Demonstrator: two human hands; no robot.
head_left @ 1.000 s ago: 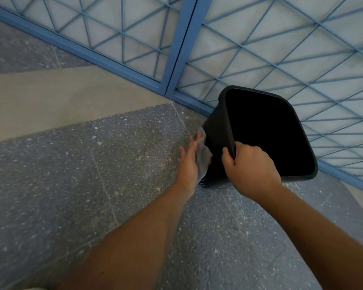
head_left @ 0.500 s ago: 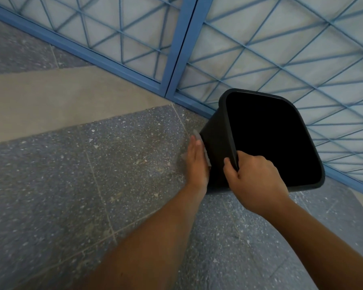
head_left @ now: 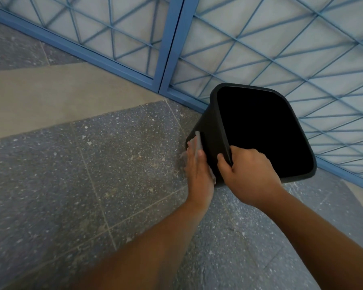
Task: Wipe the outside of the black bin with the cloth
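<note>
The black bin (head_left: 210,130) stands tipped on the speckled floor (head_left: 113,164), hard by the blue lattice panels (head_left: 260,49) at the floor's far edge, its open mouth leaning toward the person. The right hand (head_left: 249,170) has its grip curled over the near rim, thumb outside and fingers hooked inside, and that alone seems to keep the bin at its tilt. The left hand (head_left: 198,166) lies flat, fingers straight, pressing the grey cloth (head_left: 198,141) against the bin's left outer wall; only a strip of cloth shows past the fingertips and a bit by the heel of the palm. From where I stand, the weak point is that rim hold: if the left palm pushes sideways harder than the right hand resists, the bin could twist or skid on its lower edge across the smooth floor and knock into the panels behind. The cloth is the other worry, since it is pinned by pressure alone and not pinched; a fast stroke down the wall could leave it bunched or let it slide out from under the palm and drop to the floor, which looks gritty here. The far wall, facing the panels, cannot be reached without turning the bin, and it may get skipped.
</note>
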